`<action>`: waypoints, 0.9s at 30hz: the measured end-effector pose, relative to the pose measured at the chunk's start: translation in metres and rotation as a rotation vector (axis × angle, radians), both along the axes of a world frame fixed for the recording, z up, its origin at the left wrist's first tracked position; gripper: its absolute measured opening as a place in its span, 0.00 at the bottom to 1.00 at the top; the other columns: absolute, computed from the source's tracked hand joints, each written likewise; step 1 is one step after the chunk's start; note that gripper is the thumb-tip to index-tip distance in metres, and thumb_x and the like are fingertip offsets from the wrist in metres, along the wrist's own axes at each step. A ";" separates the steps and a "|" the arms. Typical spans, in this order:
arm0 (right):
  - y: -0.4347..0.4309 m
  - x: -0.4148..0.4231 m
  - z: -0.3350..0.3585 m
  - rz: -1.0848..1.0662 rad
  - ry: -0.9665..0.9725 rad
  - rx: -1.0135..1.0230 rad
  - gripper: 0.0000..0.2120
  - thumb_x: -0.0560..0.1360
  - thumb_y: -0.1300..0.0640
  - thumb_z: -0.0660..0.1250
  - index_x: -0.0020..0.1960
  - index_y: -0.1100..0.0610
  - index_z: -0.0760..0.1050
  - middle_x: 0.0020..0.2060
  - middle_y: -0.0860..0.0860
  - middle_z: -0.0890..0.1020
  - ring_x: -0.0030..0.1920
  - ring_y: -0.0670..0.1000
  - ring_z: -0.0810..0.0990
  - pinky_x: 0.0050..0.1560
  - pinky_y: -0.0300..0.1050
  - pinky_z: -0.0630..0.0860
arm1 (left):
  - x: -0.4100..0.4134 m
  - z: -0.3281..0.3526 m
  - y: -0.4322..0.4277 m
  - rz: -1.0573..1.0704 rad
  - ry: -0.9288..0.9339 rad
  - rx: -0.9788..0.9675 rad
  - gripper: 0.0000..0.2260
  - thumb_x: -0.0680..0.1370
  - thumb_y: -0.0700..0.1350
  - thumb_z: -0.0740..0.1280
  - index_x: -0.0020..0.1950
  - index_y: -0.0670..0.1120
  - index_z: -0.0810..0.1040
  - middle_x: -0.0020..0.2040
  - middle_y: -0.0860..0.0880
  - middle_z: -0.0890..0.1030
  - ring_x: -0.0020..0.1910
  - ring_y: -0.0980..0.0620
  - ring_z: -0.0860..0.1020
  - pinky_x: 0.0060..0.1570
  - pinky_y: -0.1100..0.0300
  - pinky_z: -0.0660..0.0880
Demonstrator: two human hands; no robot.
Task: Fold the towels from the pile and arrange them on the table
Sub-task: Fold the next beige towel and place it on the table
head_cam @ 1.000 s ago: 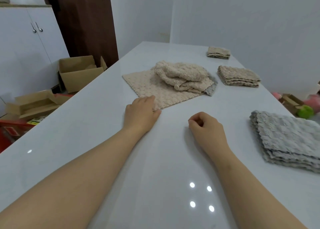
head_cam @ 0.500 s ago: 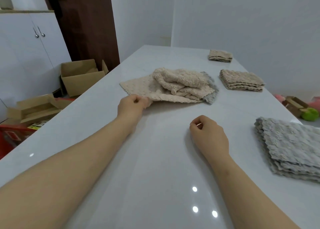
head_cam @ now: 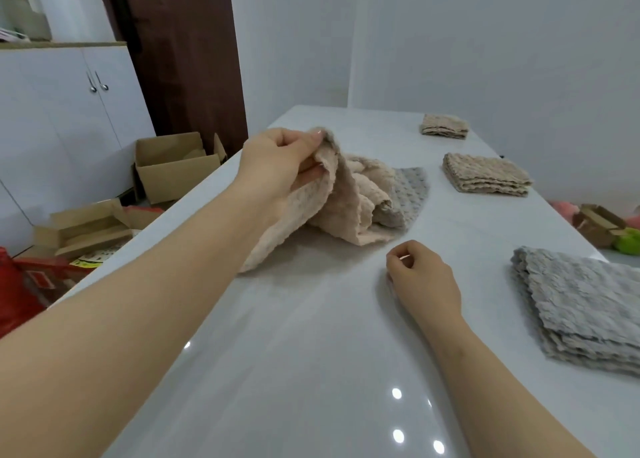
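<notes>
So the left hand point(head_cam: 280, 167) is up in the middle of the frame, thumb and fingers closed narrow on one corner of a beige towel point(head_cam: 332, 212). It's pinching that corner well off the surface, and the rest of the cloth hangs down in a slope, with its lower edge touching the table point(head_cam: 311, 371). Just right of it is more crumpled beige cloth, and a grey towel point(head_cam: 410, 191) lies flat beneath that, poking out on the right side.

The right hand point(head_cam: 424, 281) is lower, right of centre, resting on the tabletop. Its fingers are curled in loosely with the thumb tip near the index finger, and there's nothing in it. It's close to the hanging towel but not touching it.

The table is glossy white and runs away toward the top of the frame, with ceiling light spots reflected near the bottom. Along the right side there's a folded grey stack point(head_cam: 581, 305) at the right edge, a folded beige stack point(head_cam: 485, 177) higher up, and a smaller folded beige one point(head_cam: 444, 130) at the far end, all well apart.

Room-wise, there are plain white walls, a dark brown door point(head_cam: 180, 59) at upper left, a white cabinet point(head_cam: 69, 111) on the left, open cardboard boxes point(head_cam: 173, 167) on the floor below it, and something red point(head_cam: 17, 284) at the left edge.
</notes>
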State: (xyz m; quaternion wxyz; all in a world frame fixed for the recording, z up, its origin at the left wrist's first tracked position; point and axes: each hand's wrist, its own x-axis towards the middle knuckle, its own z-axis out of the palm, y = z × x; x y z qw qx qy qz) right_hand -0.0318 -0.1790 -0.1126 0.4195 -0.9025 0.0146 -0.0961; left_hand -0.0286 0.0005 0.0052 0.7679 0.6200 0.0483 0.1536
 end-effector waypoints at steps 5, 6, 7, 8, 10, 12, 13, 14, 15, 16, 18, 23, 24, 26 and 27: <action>-0.002 -0.002 0.004 -0.021 -0.103 0.263 0.07 0.73 0.54 0.60 0.37 0.45 0.73 0.35 0.45 0.81 0.38 0.51 0.79 0.39 0.45 0.73 | -0.059 -0.015 -0.016 -0.005 -0.106 0.494 0.09 0.68 0.45 0.75 0.33 0.45 0.76 0.34 0.43 0.82 0.37 0.47 0.81 0.42 0.57 0.79; -0.003 -0.003 0.005 -0.037 -0.131 0.324 0.08 0.73 0.55 0.61 0.36 0.46 0.73 0.33 0.46 0.81 0.37 0.51 0.79 0.38 0.44 0.73 | -0.070 -0.019 -0.014 -0.078 -0.098 0.556 0.11 0.66 0.46 0.77 0.33 0.45 0.77 0.34 0.44 0.82 0.36 0.47 0.81 0.42 0.56 0.79; -0.003 -0.004 0.005 -0.051 -0.152 0.367 0.08 0.73 0.56 0.62 0.36 0.46 0.74 0.31 0.46 0.80 0.36 0.50 0.78 0.38 0.44 0.73 | -0.078 -0.023 -0.010 -0.192 -0.076 0.554 0.12 0.64 0.49 0.77 0.32 0.45 0.77 0.33 0.44 0.82 0.35 0.49 0.81 0.41 0.57 0.79; -0.004 -0.005 0.006 -0.062 -0.162 0.395 0.08 0.73 0.56 0.62 0.36 0.46 0.74 0.30 0.46 0.80 0.35 0.50 0.78 0.38 0.44 0.73 | -0.082 -0.028 -0.005 -0.280 -0.059 0.507 0.13 0.63 0.52 0.77 0.30 0.45 0.77 0.31 0.46 0.82 0.33 0.51 0.81 0.40 0.58 0.79; -0.004 -0.007 0.006 -0.056 -0.174 0.405 0.08 0.73 0.57 0.62 0.36 0.47 0.74 0.30 0.46 0.80 0.34 0.49 0.77 0.39 0.45 0.73 | -0.080 -0.044 0.004 -0.178 -0.085 0.474 0.13 0.65 0.55 0.74 0.30 0.48 0.77 0.32 0.51 0.82 0.34 0.55 0.81 0.39 0.62 0.79; -0.001 -0.010 0.005 -0.010 -0.189 0.336 0.08 0.73 0.56 0.62 0.37 0.46 0.73 0.33 0.45 0.80 0.36 0.47 0.77 0.38 0.41 0.72 | -0.071 -0.069 0.013 0.190 -0.135 0.725 0.07 0.73 0.53 0.69 0.38 0.51 0.78 0.38 0.57 0.82 0.41 0.58 0.79 0.44 0.67 0.74; 0.001 -0.013 0.003 0.030 -0.190 0.278 0.06 0.73 0.56 0.62 0.39 0.46 0.73 0.35 0.44 0.79 0.38 0.46 0.77 0.39 0.39 0.71 | -0.069 -0.081 0.017 0.300 -0.115 0.916 0.05 0.74 0.52 0.67 0.45 0.52 0.78 0.45 0.58 0.81 0.48 0.58 0.77 0.47 0.66 0.70; 0.004 -0.015 0.002 0.078 -0.182 0.211 0.04 0.73 0.55 0.63 0.42 0.46 0.73 0.38 0.43 0.79 0.40 0.45 0.77 0.40 0.39 0.70 | -0.066 -0.094 0.021 0.306 -0.042 1.109 0.10 0.75 0.53 0.65 0.54 0.52 0.76 0.53 0.57 0.79 0.56 0.55 0.75 0.52 0.63 0.68; 0.006 -0.016 0.002 0.126 -0.163 0.135 0.03 0.73 0.54 0.63 0.46 0.46 0.73 0.41 0.42 0.78 0.42 0.46 0.77 0.42 0.41 0.71 | -0.061 -0.108 0.024 0.234 0.068 1.279 0.15 0.76 0.55 0.62 0.61 0.52 0.73 0.60 0.55 0.76 0.61 0.53 0.72 0.56 0.58 0.66; 0.008 -0.017 0.000 0.164 -0.146 0.050 0.06 0.73 0.54 0.63 0.50 0.47 0.72 0.44 0.43 0.77 0.44 0.47 0.77 0.45 0.44 0.72 | -0.056 -0.117 0.027 0.165 0.149 1.401 0.18 0.76 0.56 0.61 0.65 0.53 0.69 0.63 0.54 0.75 0.63 0.50 0.70 0.58 0.55 0.65; 0.011 -0.017 -0.001 0.195 -0.149 -0.072 0.12 0.73 0.54 0.62 0.56 0.49 0.72 0.50 0.46 0.76 0.49 0.50 0.76 0.51 0.48 0.73 | -0.051 -0.121 0.028 0.153 0.148 1.415 0.18 0.76 0.56 0.61 0.66 0.56 0.68 0.61 0.54 0.77 0.62 0.49 0.72 0.58 0.52 0.66; 0.026 -0.008 0.004 0.151 -0.267 -0.136 0.18 0.73 0.57 0.61 0.63 0.53 0.70 0.58 0.52 0.75 0.57 0.53 0.73 0.56 0.48 0.70 | -0.046 -0.115 0.023 0.234 0.004 1.274 0.12 0.76 0.47 0.64 0.59 0.55 0.77 0.51 0.52 0.83 0.52 0.51 0.79 0.53 0.56 0.73; 0.029 -0.003 0.004 0.131 -0.265 -0.149 0.20 0.73 0.57 0.61 0.65 0.53 0.68 0.58 0.53 0.74 0.57 0.54 0.73 0.54 0.47 0.70 | -0.046 -0.113 0.024 0.228 0.007 1.200 0.10 0.75 0.46 0.65 0.55 0.56 0.79 0.48 0.54 0.84 0.49 0.54 0.80 0.50 0.60 0.72; 0.032 0.009 0.006 0.077 -0.230 -0.191 0.24 0.73 0.55 0.61 0.68 0.51 0.62 0.54 0.53 0.74 0.53 0.55 0.74 0.46 0.46 0.70 | -0.047 -0.111 0.030 0.141 0.014 1.006 0.08 0.74 0.45 0.68 0.47 0.59 0.80 0.41 0.58 0.83 0.42 0.63 0.79 0.44 0.69 0.71; 0.032 0.015 0.006 0.050 -0.200 -0.216 0.26 0.73 0.54 0.61 0.70 0.52 0.59 0.52 0.53 0.75 0.50 0.56 0.76 0.42 0.46 0.70 | -0.048 -0.109 0.035 0.077 -0.001 0.900 0.10 0.72 0.43 0.70 0.44 0.60 0.79 0.37 0.60 0.82 0.39 0.67 0.78 0.42 0.74 0.70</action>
